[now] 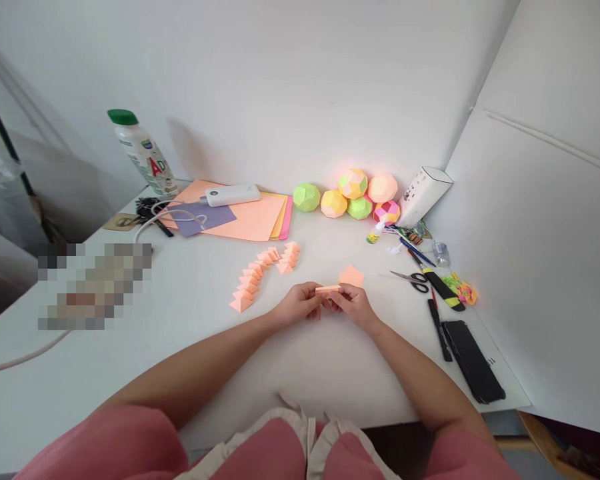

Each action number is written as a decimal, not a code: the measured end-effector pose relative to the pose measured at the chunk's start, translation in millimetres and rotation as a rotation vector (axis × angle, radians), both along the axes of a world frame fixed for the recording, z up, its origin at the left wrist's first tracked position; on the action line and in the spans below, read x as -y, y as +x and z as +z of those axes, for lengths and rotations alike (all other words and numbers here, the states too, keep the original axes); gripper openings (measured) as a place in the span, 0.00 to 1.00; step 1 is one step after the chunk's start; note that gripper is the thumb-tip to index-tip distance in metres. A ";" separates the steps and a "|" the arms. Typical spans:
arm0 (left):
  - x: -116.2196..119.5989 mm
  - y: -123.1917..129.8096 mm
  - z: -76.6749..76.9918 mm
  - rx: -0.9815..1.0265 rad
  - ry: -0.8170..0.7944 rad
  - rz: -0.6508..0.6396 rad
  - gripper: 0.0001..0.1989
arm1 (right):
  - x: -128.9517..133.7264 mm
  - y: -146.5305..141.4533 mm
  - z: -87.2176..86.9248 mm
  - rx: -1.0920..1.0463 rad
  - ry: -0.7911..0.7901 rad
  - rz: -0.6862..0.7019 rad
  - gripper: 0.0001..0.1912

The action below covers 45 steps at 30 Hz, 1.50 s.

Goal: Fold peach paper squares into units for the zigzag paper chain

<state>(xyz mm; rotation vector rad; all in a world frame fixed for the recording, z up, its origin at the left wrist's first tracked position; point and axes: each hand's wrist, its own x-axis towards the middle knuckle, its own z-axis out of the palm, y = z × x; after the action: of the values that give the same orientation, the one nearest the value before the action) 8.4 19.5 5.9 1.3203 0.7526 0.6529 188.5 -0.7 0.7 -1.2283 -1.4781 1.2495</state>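
Between both hands is a small folded peach paper piece, held level over the table. My left hand pinches its left end, and my right hand pinches the right end. Just behind my right hand lies a flat peach paper piece. To the left, a curved row of folded peach pieces lies on the table, with a shorter row beside it.
Paper balls stand by the wall near a glue bottle. Scissors, a cutter and a phone lie right. Back left are paper sheets, a power bank and a bottle.
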 end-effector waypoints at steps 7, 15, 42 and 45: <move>0.9 -0.8 2.3 -0.044 -0.006 -0.014 0.17 | -0.7 1.7 -0.3 0.000 0.030 0.018 0.13; 1.1 -0.4 2.6 -0.057 0.001 -0.004 0.17 | -1.1 1.3 0.0 -0.011 0.015 0.035 0.13; 4.3 -1.3 1.9 -0.073 0.045 -0.035 0.02 | 1.4 -0.1 0.4 0.036 -0.019 0.101 0.06; 3.6 -2.5 3.1 -0.072 0.036 -0.045 0.02 | 2.0 0.2 0.8 0.026 -0.029 0.083 0.04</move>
<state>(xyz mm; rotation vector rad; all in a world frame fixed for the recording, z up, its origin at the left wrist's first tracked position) 6.0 15.9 9.0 1.3961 0.7698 0.5882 188.7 -2.7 1.4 -1.2172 -1.5485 1.3187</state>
